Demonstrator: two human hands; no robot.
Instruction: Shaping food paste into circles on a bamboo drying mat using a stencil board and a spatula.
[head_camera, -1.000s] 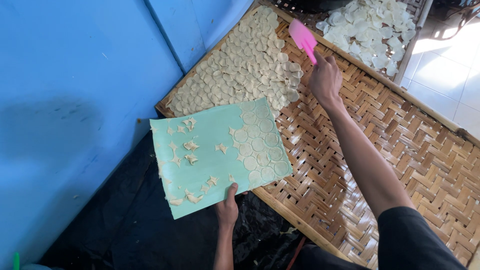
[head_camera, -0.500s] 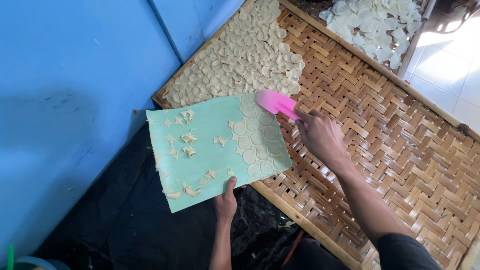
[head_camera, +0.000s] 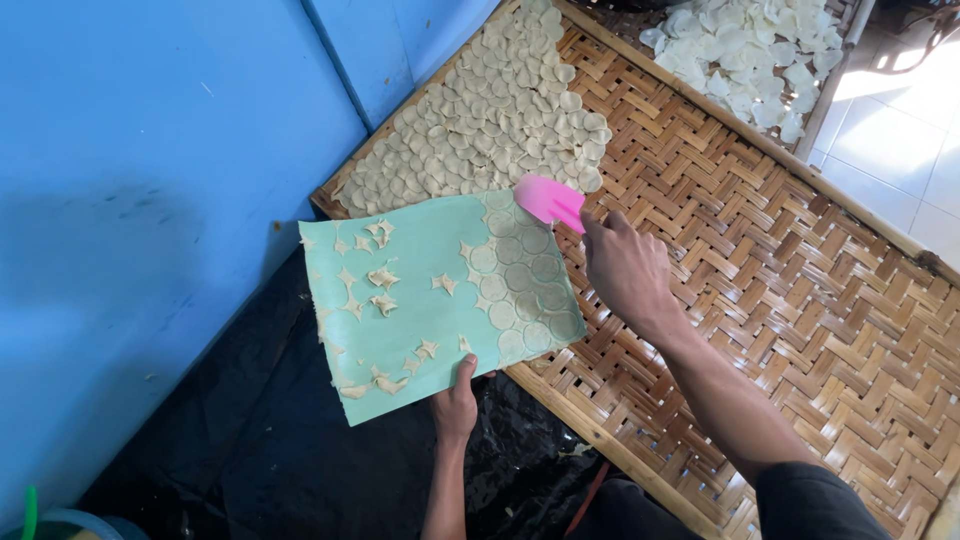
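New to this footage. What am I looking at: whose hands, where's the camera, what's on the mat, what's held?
There is no machine here: a person works with two bare hands, filmed by a camera worn on their head and looking down.

The left hand grips the near edge of a pale green sheet. On the sheet lie thin dough rounds packed at its right side, and small star-shaped dough scraps scattered over the rest.

The right hand holds a pink scraper, its blade at the sheet's upper right corner.

Underneath is a woven bamboo tray, with many more pale rounds spread on its far left part. A second tray of whiter pieces sits behind. A blue wall is to the left.
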